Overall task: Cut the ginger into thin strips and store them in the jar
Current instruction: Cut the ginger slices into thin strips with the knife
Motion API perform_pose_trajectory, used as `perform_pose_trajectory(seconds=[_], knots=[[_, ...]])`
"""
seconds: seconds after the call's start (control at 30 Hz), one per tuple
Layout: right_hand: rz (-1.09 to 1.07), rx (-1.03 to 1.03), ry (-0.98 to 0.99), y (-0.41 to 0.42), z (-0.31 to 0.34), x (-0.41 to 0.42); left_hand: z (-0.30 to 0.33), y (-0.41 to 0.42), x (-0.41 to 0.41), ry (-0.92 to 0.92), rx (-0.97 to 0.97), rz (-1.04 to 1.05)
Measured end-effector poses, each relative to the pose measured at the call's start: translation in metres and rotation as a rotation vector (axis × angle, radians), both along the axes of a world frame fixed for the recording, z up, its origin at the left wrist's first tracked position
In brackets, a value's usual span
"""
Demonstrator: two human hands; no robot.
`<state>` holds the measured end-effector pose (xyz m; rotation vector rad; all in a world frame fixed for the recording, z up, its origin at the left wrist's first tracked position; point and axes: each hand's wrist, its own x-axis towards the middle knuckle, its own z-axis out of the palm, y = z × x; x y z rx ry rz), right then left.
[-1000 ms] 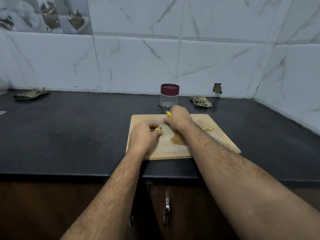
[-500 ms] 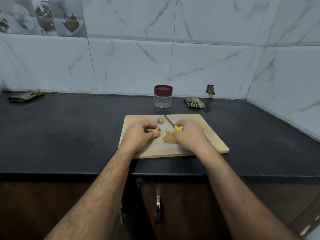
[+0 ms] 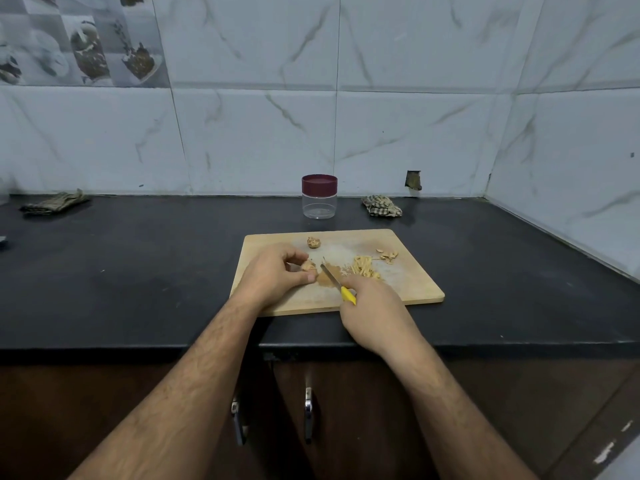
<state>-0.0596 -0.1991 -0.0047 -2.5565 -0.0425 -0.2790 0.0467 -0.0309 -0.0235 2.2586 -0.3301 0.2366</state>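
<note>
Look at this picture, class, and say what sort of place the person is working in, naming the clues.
Most likely a home kitchen. A dark countertop runs along a marble-tiled wall, with cupboard doors below. On it lie a wooden cutting board with ginger strips and a lidded jar.

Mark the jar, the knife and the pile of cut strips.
jar (image 3: pixel 319 202), head view, on its clear wall.
knife (image 3: pixel 348 295), head view, on its yellow handle.
pile of cut strips (image 3: pixel 364 266), head view, middle of the heap.
</note>
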Motion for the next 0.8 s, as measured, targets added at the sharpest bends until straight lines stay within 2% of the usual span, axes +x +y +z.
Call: perform_pose_trajectory(seconds=[0.1,0.27,0.57,0.8], knots=[[-0.017,-0.011,0.005,-0.001,0.0,-0.002,0.002,0.0,0.001,0.015,0.001,-0.047],[-0.025,-0.014,0.02,-0.003,0.0,-0.001,0.009,0.001,-0.001,0.014,0.115,-0.137],[-0.041,-0.004,0.053,-0.006,0.003,-0.002,0.011,0.004,-0.002,-0.083,0.236,-0.031],[-0.066,-0.05,0.107,-0.007,0.005,0.002,0.019,0.001,-0.001,0.022,0.206,-0.004]])
